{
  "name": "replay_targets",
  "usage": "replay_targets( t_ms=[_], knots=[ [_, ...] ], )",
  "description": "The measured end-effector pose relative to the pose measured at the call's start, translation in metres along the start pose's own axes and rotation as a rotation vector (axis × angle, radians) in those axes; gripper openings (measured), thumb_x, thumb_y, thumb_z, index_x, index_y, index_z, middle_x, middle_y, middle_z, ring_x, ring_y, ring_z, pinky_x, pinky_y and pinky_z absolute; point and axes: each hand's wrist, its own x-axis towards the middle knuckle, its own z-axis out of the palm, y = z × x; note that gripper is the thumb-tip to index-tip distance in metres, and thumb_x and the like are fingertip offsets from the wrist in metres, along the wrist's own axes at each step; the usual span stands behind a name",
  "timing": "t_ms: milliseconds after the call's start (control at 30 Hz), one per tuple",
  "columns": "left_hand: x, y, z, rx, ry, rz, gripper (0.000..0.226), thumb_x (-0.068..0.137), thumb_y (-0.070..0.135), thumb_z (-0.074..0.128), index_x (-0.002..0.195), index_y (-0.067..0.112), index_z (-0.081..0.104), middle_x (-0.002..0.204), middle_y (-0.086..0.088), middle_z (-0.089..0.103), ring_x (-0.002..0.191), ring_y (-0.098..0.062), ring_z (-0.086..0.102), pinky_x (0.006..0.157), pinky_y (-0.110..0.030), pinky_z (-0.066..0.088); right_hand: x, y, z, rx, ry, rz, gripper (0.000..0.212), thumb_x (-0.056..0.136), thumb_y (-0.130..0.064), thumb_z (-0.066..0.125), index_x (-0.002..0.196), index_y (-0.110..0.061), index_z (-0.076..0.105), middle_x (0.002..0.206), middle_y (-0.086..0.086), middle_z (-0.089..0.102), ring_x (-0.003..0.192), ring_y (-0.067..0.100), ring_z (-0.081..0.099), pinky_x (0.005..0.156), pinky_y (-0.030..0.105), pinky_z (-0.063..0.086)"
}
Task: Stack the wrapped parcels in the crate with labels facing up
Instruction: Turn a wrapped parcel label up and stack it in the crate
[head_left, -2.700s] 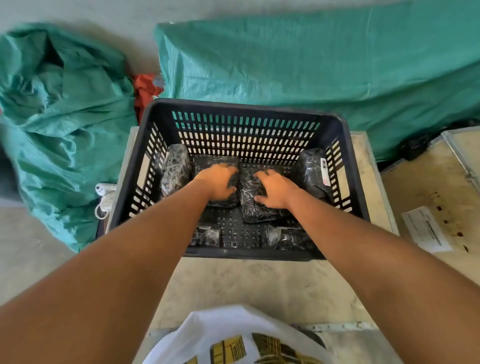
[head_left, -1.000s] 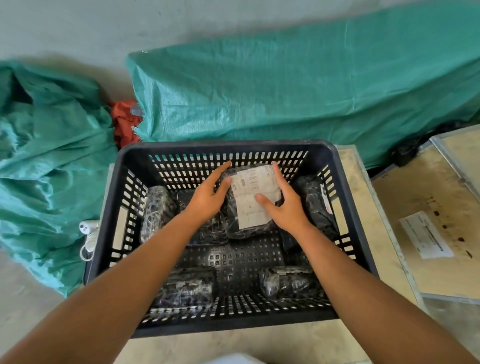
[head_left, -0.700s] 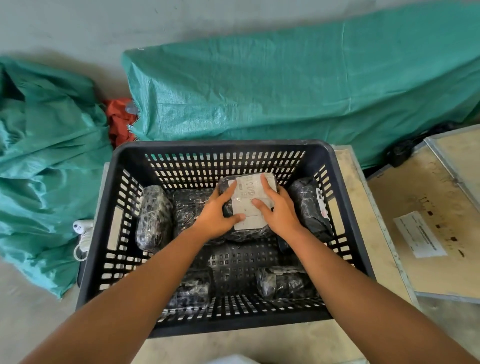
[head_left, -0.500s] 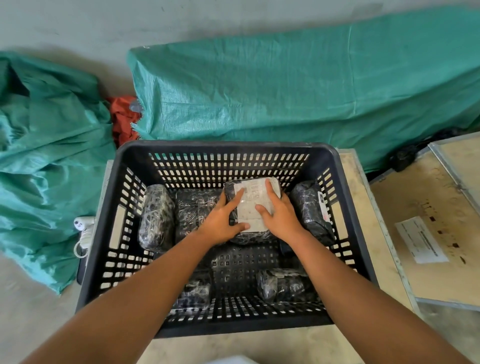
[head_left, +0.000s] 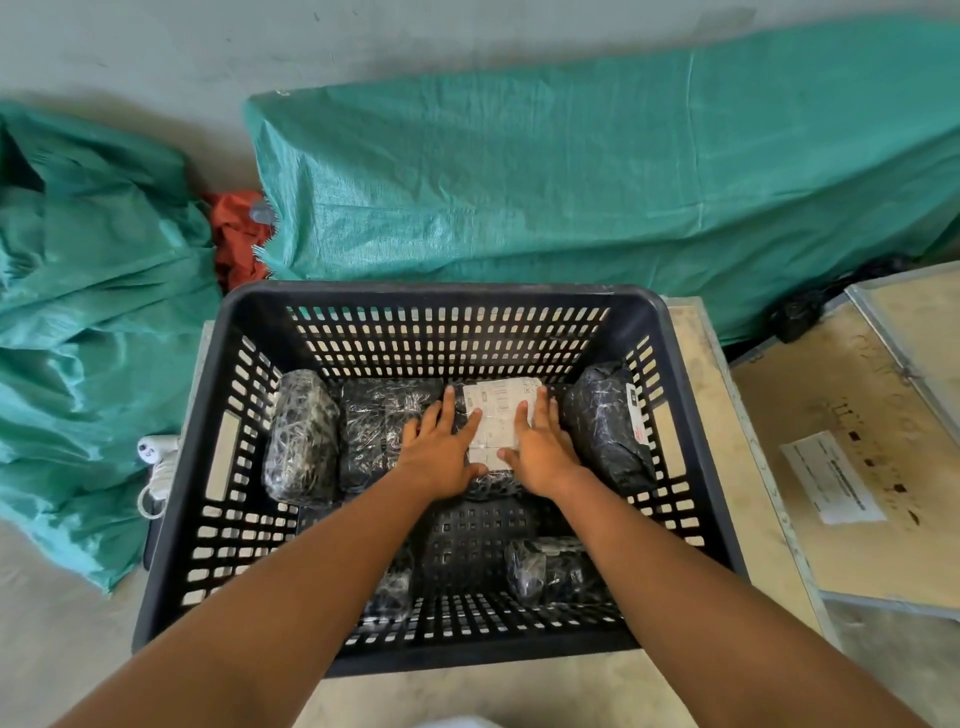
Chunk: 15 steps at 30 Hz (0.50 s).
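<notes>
While both palms lie flat with fingers spread, the left hand (head_left: 441, 452) and the right hand (head_left: 540, 447) press down on the black film-wrapped parcel with the white paper label (head_left: 496, 423) turned upward, neither hand curled around it. That parcel sits against the far wall of the dark slotted plastic crate (head_left: 441, 296), third in a row: a plain black wrapped parcel (head_left: 382, 421) touches it on the left, a rounder black wrapped bundle (head_left: 301, 441) stands beyond that by the crate's left wall, and a black parcel with its label turned sideways (head_left: 605, 426) leans by the crate's right wall. Nearer the crate's front wall, two small black wrapped parcels (head_left: 550, 569) lie loose. By my reading, one label faces up; the others need turning or stacking. Compared with a second ago, the labelled parcel has gone from held tilted above the row to lying flat in it, and the fingers have uncurled.
</notes>
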Motion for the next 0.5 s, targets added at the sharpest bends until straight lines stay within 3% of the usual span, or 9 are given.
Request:
replay_targets(
  t_ms=[167,267,333,500],
  knots=[
    [-0.001,0.008,-0.01,-0.016,-0.064,-0.043,0.094,0.09,0.062,0.055,0.16,0.033,-0.002,0.165,-0.012,-0.025,0.155,-0.032,-0.006,0.119,-0.06,0.008,-0.006,-0.005,-0.008,0.014,-0.012,0.011,0.089,0.102,-0.036,0.058,0.163,-0.005,0.001,0.163,0.02,-0.031,0.154,0.038,-0.016,0.125,0.051,0.017],
    [-0.009,0.013,-0.012,-0.036,-0.094,-0.046,0.095,0.092,0.054,0.058,0.16,0.03,-0.004,0.166,-0.011,-0.022,0.155,-0.032,-0.008,0.119,-0.06,0.007,-0.017,-0.014,-0.026,0.067,0.021,0.003,0.078,0.099,-0.039,0.062,0.159,-0.005,0.027,0.168,0.022,-0.007,0.153,0.04,0.016,0.12,0.048,0.031],
    [-0.017,0.016,-0.011,-0.061,-0.117,-0.02,0.096,0.093,0.052,0.058,0.16,0.031,-0.007,0.166,-0.01,-0.022,0.154,-0.034,-0.012,0.119,-0.062,0.005,-0.031,-0.019,-0.044,0.081,0.127,-0.046,0.066,0.097,-0.044,0.062,0.15,-0.009,0.045,0.168,0.019,0.013,0.144,0.036,0.038,0.113,0.046,0.04],
    [-0.032,0.022,-0.024,-0.202,-0.072,-0.006,0.095,0.093,0.052,0.059,0.16,0.033,-0.005,0.165,-0.008,-0.028,0.153,-0.037,-0.013,0.117,-0.067,0.013,-0.086,-0.003,-0.079,0.072,0.48,-0.062,0.058,0.096,-0.047,0.061,0.148,-0.022,0.052,0.164,0.009,0.033,0.145,0.032,0.038,0.112,0.048,0.041]
  ],
)
